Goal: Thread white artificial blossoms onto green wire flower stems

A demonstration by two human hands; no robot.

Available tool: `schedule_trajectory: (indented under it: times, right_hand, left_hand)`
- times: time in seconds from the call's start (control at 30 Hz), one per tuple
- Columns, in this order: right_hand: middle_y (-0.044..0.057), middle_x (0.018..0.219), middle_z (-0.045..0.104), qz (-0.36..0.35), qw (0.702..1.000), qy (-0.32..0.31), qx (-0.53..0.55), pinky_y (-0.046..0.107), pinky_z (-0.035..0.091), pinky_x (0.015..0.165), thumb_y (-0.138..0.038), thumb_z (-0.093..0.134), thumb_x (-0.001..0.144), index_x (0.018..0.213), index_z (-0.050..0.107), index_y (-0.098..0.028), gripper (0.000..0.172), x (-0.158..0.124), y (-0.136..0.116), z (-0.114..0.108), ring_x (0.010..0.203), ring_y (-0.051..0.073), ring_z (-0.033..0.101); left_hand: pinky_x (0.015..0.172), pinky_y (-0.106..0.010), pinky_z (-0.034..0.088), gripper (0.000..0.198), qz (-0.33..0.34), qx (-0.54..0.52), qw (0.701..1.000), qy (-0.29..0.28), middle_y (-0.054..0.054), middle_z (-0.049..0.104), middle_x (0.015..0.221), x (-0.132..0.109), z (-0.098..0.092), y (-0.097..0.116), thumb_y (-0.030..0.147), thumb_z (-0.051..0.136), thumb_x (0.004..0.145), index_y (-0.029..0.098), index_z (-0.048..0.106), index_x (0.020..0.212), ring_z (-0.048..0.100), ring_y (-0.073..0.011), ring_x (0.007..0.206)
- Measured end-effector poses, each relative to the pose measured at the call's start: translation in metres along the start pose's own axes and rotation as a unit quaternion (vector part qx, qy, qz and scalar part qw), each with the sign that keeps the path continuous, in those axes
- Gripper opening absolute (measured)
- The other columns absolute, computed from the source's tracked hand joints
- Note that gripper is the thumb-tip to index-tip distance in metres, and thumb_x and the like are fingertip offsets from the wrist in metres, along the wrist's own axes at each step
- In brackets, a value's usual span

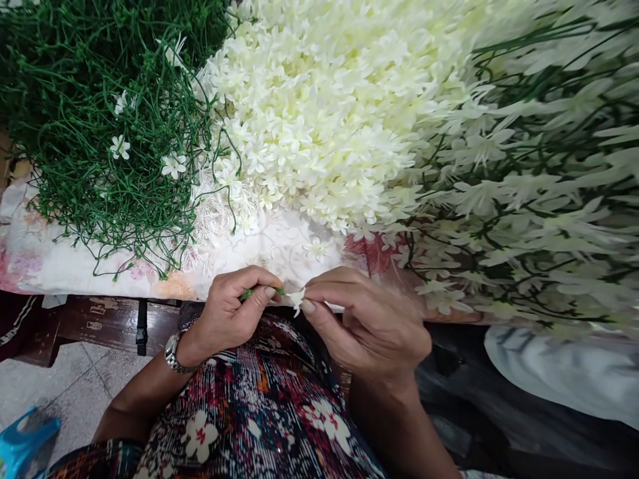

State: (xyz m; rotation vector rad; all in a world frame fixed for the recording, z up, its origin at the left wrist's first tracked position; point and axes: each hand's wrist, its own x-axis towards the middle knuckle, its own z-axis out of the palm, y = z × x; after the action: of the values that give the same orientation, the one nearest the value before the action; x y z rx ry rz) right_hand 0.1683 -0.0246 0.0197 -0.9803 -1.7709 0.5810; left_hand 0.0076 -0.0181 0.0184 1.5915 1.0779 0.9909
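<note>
My left hand (238,303), with a watch (174,352) on its wrist, pinches a green plastic stem (247,293) whose tip pokes out to the right. Between the thumb and forefinger of my right hand (367,319) is a small white artificial flower (297,299). The stem tip and the flower meet, or almost meet, just in front of my body; I cannot tell whether they are joined. Beyond my hands, a loose white flower (315,248) lies on the floral tablecloth (279,233).
Green stems (110,133) are heaped at the left, with a few white flowers on them. A large pile of cream-white blossoms (324,113) fills the middle. White flowers on green stems (524,199) spread over the right side. White threadlike pieces (212,209) lie between the heaps.
</note>
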Motion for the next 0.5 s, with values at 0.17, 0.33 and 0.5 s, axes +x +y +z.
schedule_trajectory:
  times: [0.17, 0.33, 0.5]
  right_hand:
    - [0.003, 0.07, 0.059, -0.003, 1.0, -0.019, -0.017, 0.024, 0.045, 0.057, -0.002, 0.06, 0.065, 0.081, 0.058, -0.013, 0.019, -0.0017, 0.0004, -0.0006, 0.065, 0.011, 0.054]
    - [0.002, 0.069, 0.059, -0.003, 0.999, -0.001, -0.033, 0.022, 0.044, 0.056, -0.003, 0.061, 0.066, 0.08, 0.057, -0.014, 0.019, -0.0032, 0.0038, 0.0017, 0.065, 0.01, 0.054]
    - [0.0, 0.067, 0.058, 0.018, 1.0, 0.022, 0.0, 0.023, 0.044, 0.054, -0.004, 0.059, 0.069, 0.08, 0.056, -0.017, 0.017, -0.0023, 0.0048, 0.0033, 0.063, 0.009, 0.054]
  left_hand:
    - [0.056, -0.014, 0.045, 0.012, 0.034, 0.033, 0.999, -0.002, 0.0, 0.061, 0.064, 0.001, 0.0003, 0.0013, 0.01, 0.048, 0.079, 0.013, 0.06, 0.079, 0.056, -0.0051, 0.058]
    - [0.055, -0.015, 0.045, 0.012, 0.024, 0.014, 1.0, -0.004, 0.0, 0.062, 0.063, 0.0011, 0.0008, 0.001, 0.011, 0.049, 0.079, 0.012, 0.061, 0.077, 0.056, -0.0057, 0.057]
    - [0.056, -0.017, 0.047, 0.012, -0.024, -0.058, 0.998, -0.008, -0.001, 0.062, 0.061, 0.0009, 0.0004, -0.0019, 0.015, 0.051, 0.079, 0.012, 0.062, 0.077, 0.057, -0.0069, 0.057]
